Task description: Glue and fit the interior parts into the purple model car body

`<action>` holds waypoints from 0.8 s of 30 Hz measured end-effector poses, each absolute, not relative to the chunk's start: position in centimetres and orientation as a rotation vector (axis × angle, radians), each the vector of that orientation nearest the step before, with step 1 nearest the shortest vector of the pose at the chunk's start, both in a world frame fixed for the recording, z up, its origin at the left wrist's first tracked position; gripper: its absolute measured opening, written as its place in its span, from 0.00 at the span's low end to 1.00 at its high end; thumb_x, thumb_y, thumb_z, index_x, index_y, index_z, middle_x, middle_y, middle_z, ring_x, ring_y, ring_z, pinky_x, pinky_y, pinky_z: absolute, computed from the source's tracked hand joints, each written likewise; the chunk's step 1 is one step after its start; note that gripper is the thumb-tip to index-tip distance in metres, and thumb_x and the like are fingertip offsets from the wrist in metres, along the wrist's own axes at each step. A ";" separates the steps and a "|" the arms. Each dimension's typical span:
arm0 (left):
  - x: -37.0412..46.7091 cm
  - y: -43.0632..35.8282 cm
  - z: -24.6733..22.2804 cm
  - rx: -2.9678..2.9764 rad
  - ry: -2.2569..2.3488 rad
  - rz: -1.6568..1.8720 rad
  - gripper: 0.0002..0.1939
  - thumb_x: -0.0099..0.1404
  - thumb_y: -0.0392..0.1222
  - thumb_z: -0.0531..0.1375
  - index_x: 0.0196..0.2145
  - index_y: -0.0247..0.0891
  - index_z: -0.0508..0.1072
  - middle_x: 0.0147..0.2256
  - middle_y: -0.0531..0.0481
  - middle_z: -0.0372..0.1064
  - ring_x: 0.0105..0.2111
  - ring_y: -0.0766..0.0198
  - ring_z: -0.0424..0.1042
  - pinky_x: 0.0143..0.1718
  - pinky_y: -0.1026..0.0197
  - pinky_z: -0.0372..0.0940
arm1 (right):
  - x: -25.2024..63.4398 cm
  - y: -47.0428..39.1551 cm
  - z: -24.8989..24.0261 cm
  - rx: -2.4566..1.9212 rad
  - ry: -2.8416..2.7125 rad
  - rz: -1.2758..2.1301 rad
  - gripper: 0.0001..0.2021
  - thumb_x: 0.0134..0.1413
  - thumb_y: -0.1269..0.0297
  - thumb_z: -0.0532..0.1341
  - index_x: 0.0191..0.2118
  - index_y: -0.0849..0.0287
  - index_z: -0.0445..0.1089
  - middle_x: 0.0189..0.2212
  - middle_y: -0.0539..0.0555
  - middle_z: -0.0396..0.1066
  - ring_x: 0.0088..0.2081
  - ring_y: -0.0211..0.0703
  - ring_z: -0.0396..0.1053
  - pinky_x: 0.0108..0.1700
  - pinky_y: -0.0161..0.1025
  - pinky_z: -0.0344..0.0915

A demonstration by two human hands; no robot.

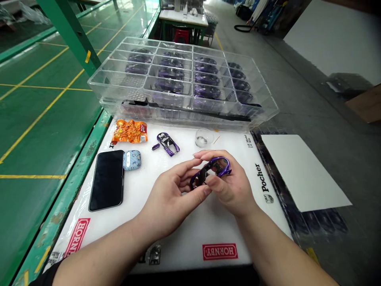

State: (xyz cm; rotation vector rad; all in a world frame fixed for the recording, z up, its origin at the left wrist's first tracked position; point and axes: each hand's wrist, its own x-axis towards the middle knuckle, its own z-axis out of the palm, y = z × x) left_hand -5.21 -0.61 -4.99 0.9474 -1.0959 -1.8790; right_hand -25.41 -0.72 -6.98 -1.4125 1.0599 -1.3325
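Two stacked clear compartment trays (119, 81) sit at the far edge of the white work mat (166, 238), most cells holding one purple part each; the near-left cells look unfilled. Next in size, a black phone (107, 179) lies face up at the left of the mat, with a small blue earbud case (131, 159) touching its top right corner and an orange snack packet (130, 131) just beyond. A loose purple piece (167, 143) rests near mat centre, a small clear cup (204, 138) to its right. Both hands meet over the mat middle: the left hand (169, 194) pinches the near end of the purple curved part (212, 170) with thumb and fingers, and the right hand (230, 184) cradles the far end, fingers curled over the top. Judgement: fitting goes best with the part kept low above the mat, grip on edges rather than glossy faces to avoid smudges, and light pressure, since the thin shell looks easy to flex.
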 end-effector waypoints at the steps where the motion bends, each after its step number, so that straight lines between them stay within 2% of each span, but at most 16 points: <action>1: -5.2 -0.7 -5.0 0.949 -1.108 -1.860 0.36 0.71 0.48 0.82 0.71 0.39 0.80 0.58 0.39 0.89 0.55 0.52 0.89 0.57 0.56 0.81 | -25.6 -0.7 -6.9 -1.428 1.062 -1.316 0.24 0.65 0.42 0.82 0.59 0.46 0.84 0.62 0.54 0.85 0.67 0.50 0.83 0.72 0.45 0.77; 3: -5.0 -0.8 -5.1 0.939 -1.171 -1.775 0.35 0.72 0.47 0.81 0.71 0.38 0.78 0.55 0.40 0.89 0.53 0.53 0.89 0.57 0.55 0.82 | -25.9 -0.7 -6.7 -1.455 1.073 -1.292 0.29 0.63 0.41 0.83 0.64 0.44 0.84 0.65 0.55 0.84 0.69 0.52 0.81 0.73 0.47 0.77; 5: -4.8 -0.8 -5.3 0.924 -1.274 -1.635 0.32 0.73 0.44 0.80 0.69 0.38 0.78 0.53 0.41 0.89 0.52 0.54 0.89 0.55 0.56 0.82 | -26.2 -0.5 -6.5 -1.452 1.069 -1.285 0.32 0.61 0.41 0.84 0.67 0.42 0.83 0.66 0.55 0.83 0.68 0.52 0.81 0.69 0.46 0.79; 9: -4.3 -0.8 -5.4 0.931 -1.489 -1.319 0.32 0.71 0.36 0.78 0.69 0.41 0.77 0.54 0.44 0.89 0.52 0.56 0.90 0.55 0.58 0.82 | -26.5 -0.2 -6.1 -1.466 1.060 -1.308 0.34 0.60 0.39 0.84 0.68 0.40 0.83 0.66 0.55 0.83 0.67 0.52 0.81 0.66 0.44 0.80; 14: -4.0 -0.8 -5.2 0.840 -1.616 -1.224 0.34 0.70 0.34 0.78 0.70 0.44 0.77 0.54 0.45 0.89 0.51 0.55 0.90 0.53 0.60 0.84 | -26.6 -0.3 -5.4 -1.632 1.029 -1.334 0.36 0.58 0.36 0.83 0.69 0.40 0.84 0.66 0.54 0.83 0.67 0.51 0.81 0.70 0.45 0.78; 17: -4.1 -0.7 -5.2 0.763 -1.665 -1.222 0.34 0.69 0.33 0.77 0.69 0.44 0.77 0.55 0.45 0.89 0.52 0.55 0.91 0.54 0.60 0.84 | -26.7 -0.3 -5.1 -1.763 0.954 -1.396 0.33 0.61 0.40 0.83 0.68 0.41 0.84 0.64 0.54 0.85 0.67 0.51 0.81 0.71 0.47 0.78; 21: -4.2 -0.5 -5.2 0.726 -1.679 -1.200 0.30 0.69 0.31 0.76 0.66 0.44 0.79 0.57 0.46 0.88 0.55 0.57 0.90 0.58 0.62 0.83 | -26.7 -0.1 -4.7 -1.944 0.961 -1.515 0.26 0.64 0.47 0.83 0.63 0.46 0.85 0.58 0.57 0.87 0.59 0.54 0.84 0.65 0.53 0.82; 24: -4.3 -0.3 -5.2 0.769 -1.695 -1.186 0.26 0.69 0.33 0.76 0.62 0.43 0.81 0.52 0.48 0.89 0.49 0.59 0.90 0.54 0.63 0.83 | -26.5 0.2 -4.4 -1.981 1.022 -1.538 0.22 0.67 0.46 0.81 0.59 0.48 0.85 0.54 0.58 0.88 0.55 0.57 0.86 0.60 0.56 0.84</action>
